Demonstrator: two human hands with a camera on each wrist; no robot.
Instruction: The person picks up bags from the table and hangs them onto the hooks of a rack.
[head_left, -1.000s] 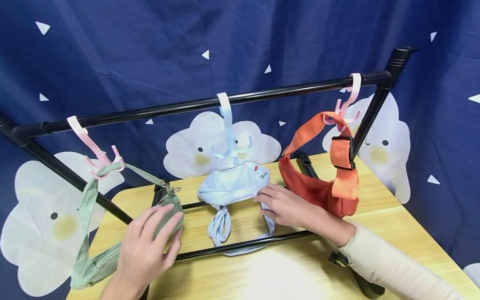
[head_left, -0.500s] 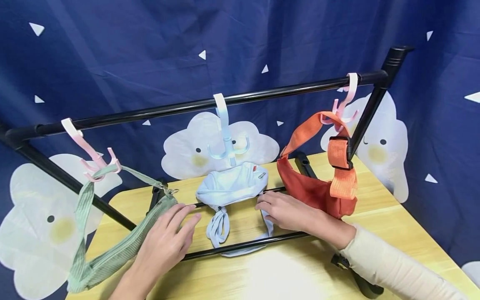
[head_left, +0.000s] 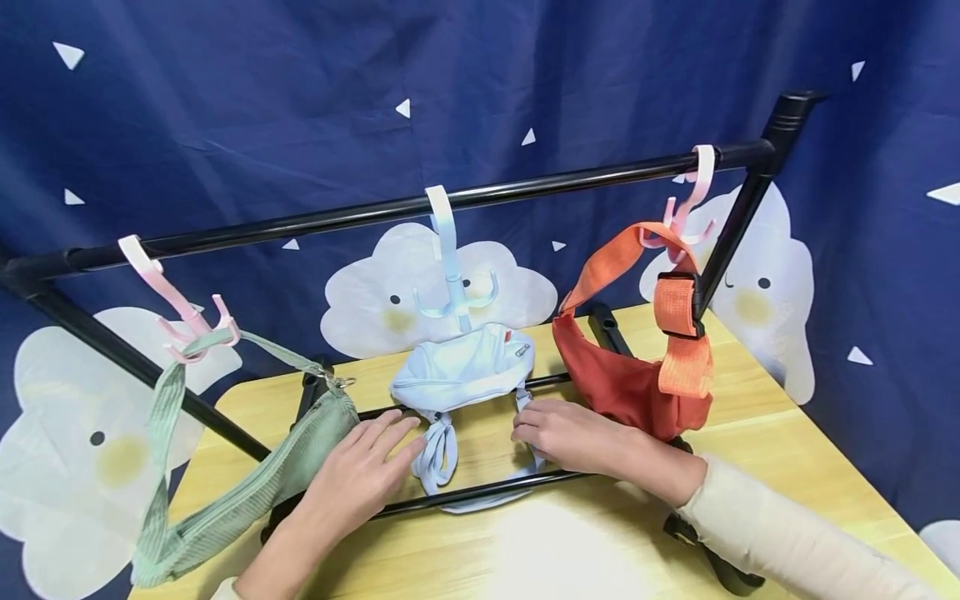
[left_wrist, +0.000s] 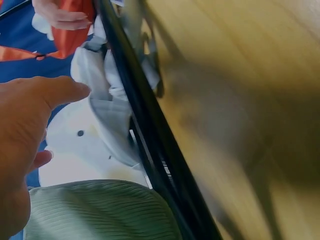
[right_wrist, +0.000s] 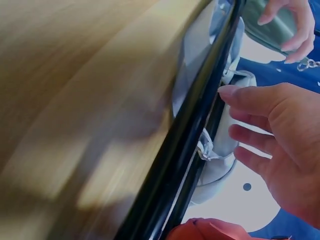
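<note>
A light-blue waist bag point(head_left: 461, 367) rests on the rack's lower bar below a blue hook point(head_left: 453, 279), its bundled strap point(head_left: 437, 457) hanging at the left. My left hand point(head_left: 362, 473) reaches toward that bundle, fingers extended and holding nothing. Beside its wrist a green corduroy bag point(head_left: 318, 437) hangs by its strap from a pink hook point(head_left: 191, 329). My right hand point(head_left: 566, 433) is at the blue bag's right strap end, and the right wrist view shows its fingers point(right_wrist: 252, 102) loosely bent and apart. An orange-red bag point(head_left: 615, 375) hangs just behind it on another pink hook point(head_left: 686, 221).
A black rack's top bar point(head_left: 555, 181) carries the three hooks. Its front lower bar point(head_left: 480, 492) runs across between my forearms, just above the wooden table point(head_left: 765, 417). Behind hangs a dark-blue curtain point(head_left: 300, 100) printed with clouds.
My left hand has left the green bag and moved right toward the blue bag's strap bundle. The green bag hangs more fully in view. My right hand has barely moved.
</note>
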